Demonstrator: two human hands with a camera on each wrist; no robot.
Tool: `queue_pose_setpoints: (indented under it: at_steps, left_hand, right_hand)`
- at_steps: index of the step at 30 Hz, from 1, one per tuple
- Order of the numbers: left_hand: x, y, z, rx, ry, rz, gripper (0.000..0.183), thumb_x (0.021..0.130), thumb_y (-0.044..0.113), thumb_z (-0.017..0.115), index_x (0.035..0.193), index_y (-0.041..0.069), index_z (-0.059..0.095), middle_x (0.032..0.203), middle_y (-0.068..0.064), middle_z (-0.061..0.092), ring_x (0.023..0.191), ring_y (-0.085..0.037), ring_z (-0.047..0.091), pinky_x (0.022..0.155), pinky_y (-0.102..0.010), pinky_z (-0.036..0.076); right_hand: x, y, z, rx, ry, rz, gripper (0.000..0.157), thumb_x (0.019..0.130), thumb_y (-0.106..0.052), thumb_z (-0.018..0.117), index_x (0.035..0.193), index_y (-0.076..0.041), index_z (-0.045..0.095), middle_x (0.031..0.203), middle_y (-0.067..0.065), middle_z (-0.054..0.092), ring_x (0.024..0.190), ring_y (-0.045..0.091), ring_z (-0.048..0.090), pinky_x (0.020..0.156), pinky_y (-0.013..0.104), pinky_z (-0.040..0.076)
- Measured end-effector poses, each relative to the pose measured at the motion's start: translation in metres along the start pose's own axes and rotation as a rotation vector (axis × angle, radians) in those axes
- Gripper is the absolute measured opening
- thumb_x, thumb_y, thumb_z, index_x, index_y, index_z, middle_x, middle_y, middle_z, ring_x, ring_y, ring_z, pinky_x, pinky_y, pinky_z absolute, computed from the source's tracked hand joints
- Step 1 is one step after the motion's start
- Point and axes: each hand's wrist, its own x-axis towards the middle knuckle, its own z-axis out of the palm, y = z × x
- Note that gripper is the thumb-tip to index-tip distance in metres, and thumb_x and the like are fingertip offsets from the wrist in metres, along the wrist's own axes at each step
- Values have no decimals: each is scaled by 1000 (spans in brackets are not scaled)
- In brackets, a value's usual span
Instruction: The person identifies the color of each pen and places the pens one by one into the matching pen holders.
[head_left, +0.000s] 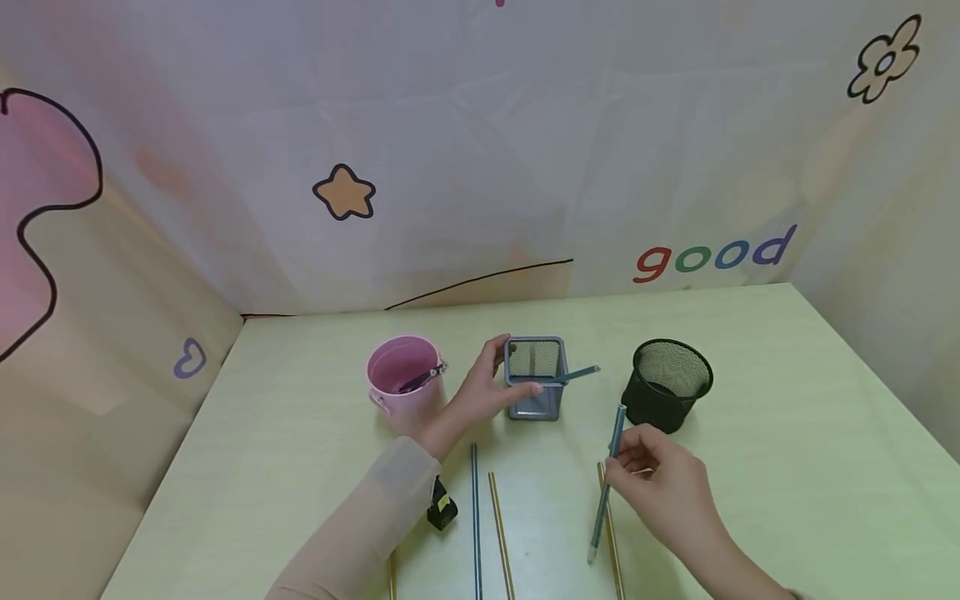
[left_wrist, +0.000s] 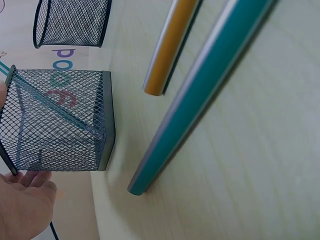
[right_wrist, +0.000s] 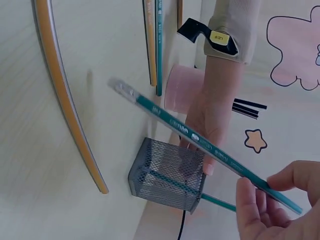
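R hand (head_left: 667, 487): thumb + fingers pinch a green pencil (right_wrist: 200, 143) nr. its non-eraser end; eraser end is free, pointing toward the wearer. Posn.: above the table (head_left: 787, 467), nr. the black cup (head_left: 652, 410), crossing over a gold pencil (head_left: 613, 546) in head view.

L hand (head_left: 480, 396): grips the gray cup (head_left: 536, 407), thumb at front rim, fingers at L side. A second pencil (head_left: 581, 374) leans in it, one end past the R rim.

Handling (est.): pencil prob. light, stiff, w/ smooth coating that may slip or roll btwn fingertips; core could crack if dropped. Hold approx. mid-length for balance; nr. the end, it may swing. Cup: prob. light, rigid mesh, easily tipped; hold by opp. walls.
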Motion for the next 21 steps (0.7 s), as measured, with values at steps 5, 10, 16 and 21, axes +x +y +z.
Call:
queue_pose_setpoints:
  at_steps: [5,10,16,21]
  left_hand:
    - [0,0,0,-4,-1,2,90,81,26,75,149,8,19,149,-14,34,142,-31,27,114,-45,26]
    - [0,0,0,-4,-8,-5,90,82,28,75,150,9,18,150,-14,33,142,-31,26,114,-46,26]
    - [-3,5,0,-23,-18,-20,89,83,21,74,150,7,17,151,-16,31,143,-33,24,114,-49,25]
    - [-1,1,0,-26,-8,-16,90,82,23,74,150,11,17,151,-13,32,143,-32,25,114,-49,26]
  right_hand:
    - [-4,-5,0,54,135,-131,16,75,7,68,83,-6,63,77,0,65,69,-5,56,61,13,50]
    - [-7,-8,2,172,233,-262,19,73,15,67,81,-1,61,82,-9,64,72,-5,59,66,9,50]
    - [-5,-7,6,349,274,-444,22,71,24,60,81,5,56,91,-13,64,79,-1,61,71,9,50]
    - [1,-7,9,446,297,-554,21,69,28,58,84,13,56,93,-9,65,82,0,61,76,10,51]
